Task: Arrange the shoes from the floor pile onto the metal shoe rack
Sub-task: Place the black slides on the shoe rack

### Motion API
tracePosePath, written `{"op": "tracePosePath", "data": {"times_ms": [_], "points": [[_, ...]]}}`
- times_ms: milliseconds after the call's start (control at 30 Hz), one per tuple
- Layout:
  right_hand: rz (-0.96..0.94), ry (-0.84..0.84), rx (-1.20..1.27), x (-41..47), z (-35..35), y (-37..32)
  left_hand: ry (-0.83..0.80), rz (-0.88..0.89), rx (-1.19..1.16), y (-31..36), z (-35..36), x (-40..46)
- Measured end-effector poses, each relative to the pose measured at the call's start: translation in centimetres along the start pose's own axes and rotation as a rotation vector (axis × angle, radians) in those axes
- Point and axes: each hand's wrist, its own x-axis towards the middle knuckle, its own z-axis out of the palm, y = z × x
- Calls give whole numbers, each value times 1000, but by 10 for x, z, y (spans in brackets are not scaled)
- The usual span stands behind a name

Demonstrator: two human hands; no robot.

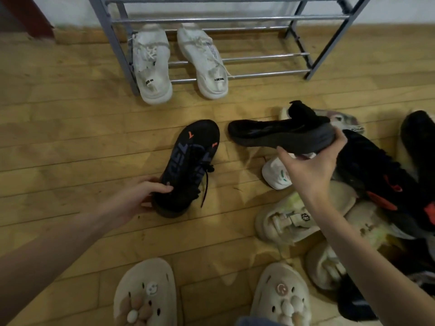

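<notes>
Right hand grasping a black shoe sideways above the pile, left hand gripping the patterned black sneaker's heel on the floor

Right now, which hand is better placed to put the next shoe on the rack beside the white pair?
Probably the right hand: it already holds the plain black shoe lifted off the floor, toe toward the rack. The left hand only grips the heel of the patterned black sneaker, which rests on the floor.

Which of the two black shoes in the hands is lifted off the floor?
The plain black shoe in the right hand, held sideways above the pile. The patterned black sneaker under the left hand rests on the floor.
</notes>
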Motion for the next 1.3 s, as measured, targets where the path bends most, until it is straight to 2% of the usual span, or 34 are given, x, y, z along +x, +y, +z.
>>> {"op": "tracePosePath", "data": {"times_ms": [100,333,400,467,567,667,800,967,1100,1300], "points": [[0,-2,-85,-4,-9,5,-34,41,-56,1,-1,-3],[-39,-162,-374,-21,-25,9,-78,238,5,8,6,-14],[-66,-143,-430,-22,-25,10,-105,271,-10,12,9,-14],[-78,-98,-368,-25,-24,13,-111,291,-27,18,13,-13],[-107,58,-291,-18,-25,20,-123,313,-65,35,22,-12],[-44,217,-205,9,-28,23,-145,329,-70,54,32,-7],[48,297,-44,61,-18,25,-174,366,-28,92,55,5],[77,323,48,125,12,29,-272,360,-153,146,88,25],[59,301,96,186,48,31,-191,406,-160,182,103,49],[-16,181,69,241,95,52,-164,443,-186,204,116,82]]}}
